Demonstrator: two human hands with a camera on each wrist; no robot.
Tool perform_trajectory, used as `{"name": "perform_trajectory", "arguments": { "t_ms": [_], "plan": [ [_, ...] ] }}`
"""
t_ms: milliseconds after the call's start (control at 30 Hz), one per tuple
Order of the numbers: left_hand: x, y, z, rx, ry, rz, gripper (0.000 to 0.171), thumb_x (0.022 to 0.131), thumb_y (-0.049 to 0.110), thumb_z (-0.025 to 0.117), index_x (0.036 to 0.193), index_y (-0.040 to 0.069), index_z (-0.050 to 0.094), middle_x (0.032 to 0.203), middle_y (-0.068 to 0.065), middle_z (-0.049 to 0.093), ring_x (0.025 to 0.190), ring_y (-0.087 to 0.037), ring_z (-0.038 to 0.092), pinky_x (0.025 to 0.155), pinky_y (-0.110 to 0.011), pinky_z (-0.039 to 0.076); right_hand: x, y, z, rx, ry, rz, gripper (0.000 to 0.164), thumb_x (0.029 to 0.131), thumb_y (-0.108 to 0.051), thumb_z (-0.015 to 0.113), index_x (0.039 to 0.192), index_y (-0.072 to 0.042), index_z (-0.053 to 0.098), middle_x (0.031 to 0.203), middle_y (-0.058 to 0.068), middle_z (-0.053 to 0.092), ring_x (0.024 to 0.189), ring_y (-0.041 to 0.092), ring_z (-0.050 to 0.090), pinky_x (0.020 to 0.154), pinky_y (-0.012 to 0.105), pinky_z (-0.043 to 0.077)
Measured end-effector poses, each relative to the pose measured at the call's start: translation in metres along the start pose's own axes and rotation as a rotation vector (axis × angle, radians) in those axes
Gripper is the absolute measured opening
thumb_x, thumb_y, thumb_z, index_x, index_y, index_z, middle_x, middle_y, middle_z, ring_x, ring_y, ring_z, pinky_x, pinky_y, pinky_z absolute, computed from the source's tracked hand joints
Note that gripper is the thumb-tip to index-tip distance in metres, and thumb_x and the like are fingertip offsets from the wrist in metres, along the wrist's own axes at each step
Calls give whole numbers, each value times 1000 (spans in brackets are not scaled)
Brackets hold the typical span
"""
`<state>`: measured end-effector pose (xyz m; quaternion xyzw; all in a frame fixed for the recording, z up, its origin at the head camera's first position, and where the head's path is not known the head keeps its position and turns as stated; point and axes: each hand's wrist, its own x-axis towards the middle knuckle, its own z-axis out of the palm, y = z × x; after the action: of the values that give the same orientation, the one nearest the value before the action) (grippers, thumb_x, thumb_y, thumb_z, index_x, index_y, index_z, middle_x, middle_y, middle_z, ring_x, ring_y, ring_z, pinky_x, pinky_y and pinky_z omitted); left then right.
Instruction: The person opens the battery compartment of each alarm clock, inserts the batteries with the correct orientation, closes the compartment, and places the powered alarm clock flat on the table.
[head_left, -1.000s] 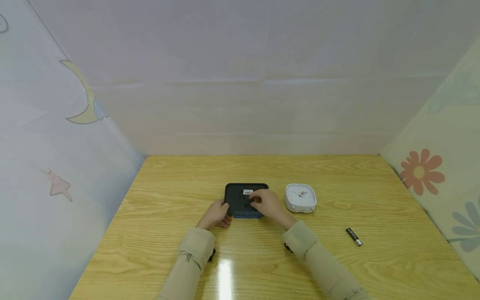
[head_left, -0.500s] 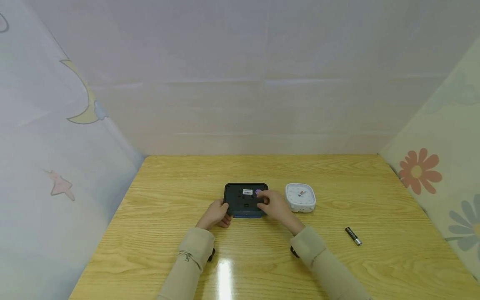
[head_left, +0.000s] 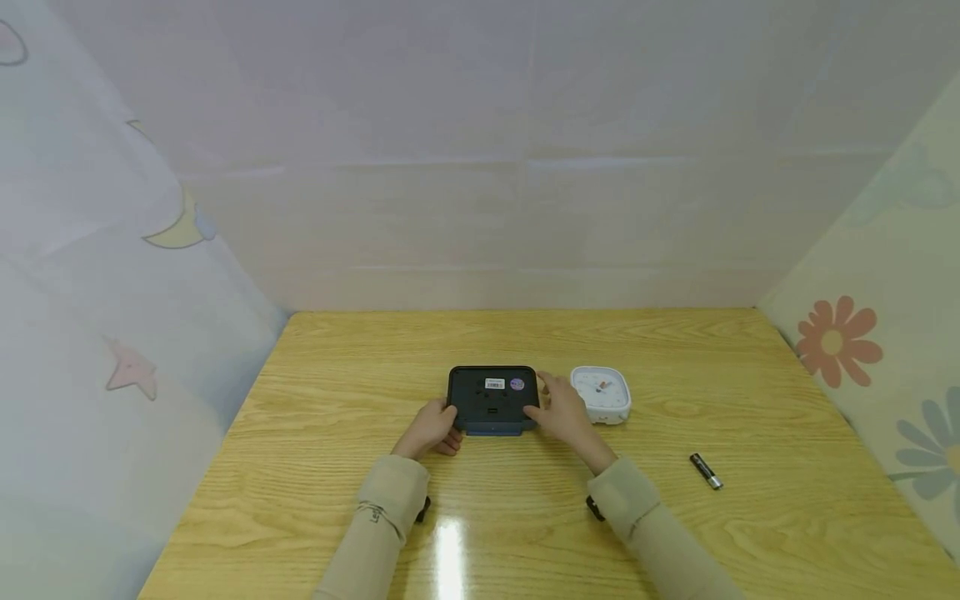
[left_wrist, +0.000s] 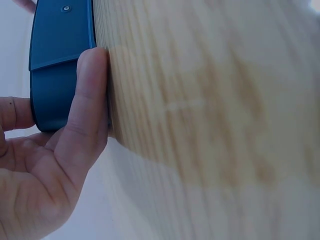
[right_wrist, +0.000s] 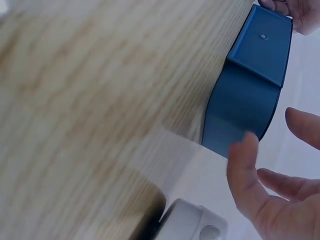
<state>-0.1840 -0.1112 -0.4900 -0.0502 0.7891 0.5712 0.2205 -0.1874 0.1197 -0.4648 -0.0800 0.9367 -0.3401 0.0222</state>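
Observation:
A dark blue-black rectangular device (head_left: 474, 402) with rounded corners lies on the table, its flat back upward, with a white barcode label and a round purple sticker. My left hand (head_left: 429, 427) grips its left end, thumb on the upper face; the left wrist view shows a finger (left_wrist: 85, 95) along its lower side. At the right end, my right hand (head_left: 564, 412) is spread around the corner, thumb near the top edge. In the right wrist view its fingers (right_wrist: 245, 175) are apart and uncurled, close to the device's end; contact is unclear.
A white square clock (head_left: 602, 392) stands just right of my right hand, dial tilted upward. Farther right, a black and silver battery (head_left: 706, 472) lies on the wooden table (head_left: 337, 375). Patterned cloth walls enclose the back and both sides.
My right hand has moved right, off the device's back to its right end, and its fingers have spread. The purple sticker has come into view. The left hand keeps its place.

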Motion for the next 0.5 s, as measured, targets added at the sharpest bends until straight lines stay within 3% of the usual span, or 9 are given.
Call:
{"name": "perform_trajectory", "arguments": {
  "t_ms": [200,333,500],
  "plan": [
    [0,1,1,0,-2,2,31,97,14,30,114,-7,47,72,-16,56,54,-21,56,50,-35,52,2,2,2,12,-83,39,55,85,-16,62,127,14,42,104,23,59,91,31,56,78,44,47],
    [0,3,3,7,-1,-4,30,97,14,29,111,-7,47,72,-16,56,55,-21,55,50,-34,52,4,5,5,-42,-82,21,45,85,-11,58,122,12,48,98,21,61,85,30,57,74,42,48],
    [-1,4,2,36,-3,-9,32,98,14,28,115,-8,44,73,-17,56,57,-23,56,51,-35,52,7,4,9,-63,-74,21,41,83,-7,56,120,10,51,107,24,60,96,34,57,81,46,46]
  ]
}}
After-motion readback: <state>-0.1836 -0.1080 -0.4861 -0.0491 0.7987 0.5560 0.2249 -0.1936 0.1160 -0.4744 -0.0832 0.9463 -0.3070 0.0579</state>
